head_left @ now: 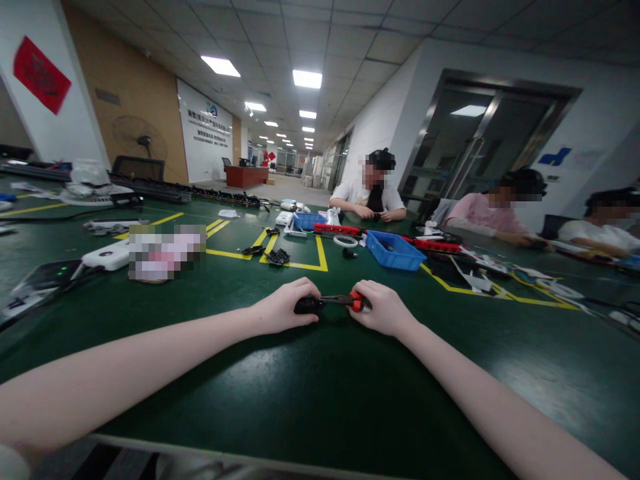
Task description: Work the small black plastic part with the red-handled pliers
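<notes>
Near the middle of the green table (280, 393), my left hand (286, 308) has its thumb and fingers around a small black part (309, 305). My right hand (383, 308) grips red-handled pliers (356, 301). The thin metal jaws point left and meet the edge of the black part; whether they clamp it is too small to tell. Both hands are low over the tabletop, with the pliers bridging the gap between them.
Beyond my hands are a blue bin (395, 251), black parts (277, 257), a white ring (345, 241) and a small black piece (349, 253). A power strip (107, 255) and cables lie left. Several people sit across and to the right, among more cables.
</notes>
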The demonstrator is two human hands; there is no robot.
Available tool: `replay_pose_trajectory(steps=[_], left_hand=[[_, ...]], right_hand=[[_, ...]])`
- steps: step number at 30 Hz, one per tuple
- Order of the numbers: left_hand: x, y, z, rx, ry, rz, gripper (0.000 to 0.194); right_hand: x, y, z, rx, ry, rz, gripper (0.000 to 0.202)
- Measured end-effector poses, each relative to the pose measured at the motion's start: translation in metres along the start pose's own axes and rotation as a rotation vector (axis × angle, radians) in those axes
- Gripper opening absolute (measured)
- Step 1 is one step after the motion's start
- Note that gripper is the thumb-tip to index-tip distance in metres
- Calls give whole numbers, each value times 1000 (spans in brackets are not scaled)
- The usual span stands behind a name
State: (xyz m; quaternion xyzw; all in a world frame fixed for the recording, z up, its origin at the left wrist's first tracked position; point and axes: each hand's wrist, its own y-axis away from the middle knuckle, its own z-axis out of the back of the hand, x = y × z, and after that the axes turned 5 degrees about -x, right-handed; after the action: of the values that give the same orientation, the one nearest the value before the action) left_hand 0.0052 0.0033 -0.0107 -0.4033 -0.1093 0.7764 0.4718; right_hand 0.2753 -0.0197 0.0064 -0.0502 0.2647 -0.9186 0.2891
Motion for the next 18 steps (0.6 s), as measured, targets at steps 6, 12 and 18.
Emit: replay_pose_trajectory(steps=[6,12,18], left_hand=[[-1,-1,1,-3,5,39,22],[1,-1,1,-3,15,44,23],[4,-1,1,-8,-11,46,26]], right_hand=[[-1,1,-1,-22,5,7,13],[1,0,1,-19,6,5,13],[1,-1,1,-18,4,3,13]])
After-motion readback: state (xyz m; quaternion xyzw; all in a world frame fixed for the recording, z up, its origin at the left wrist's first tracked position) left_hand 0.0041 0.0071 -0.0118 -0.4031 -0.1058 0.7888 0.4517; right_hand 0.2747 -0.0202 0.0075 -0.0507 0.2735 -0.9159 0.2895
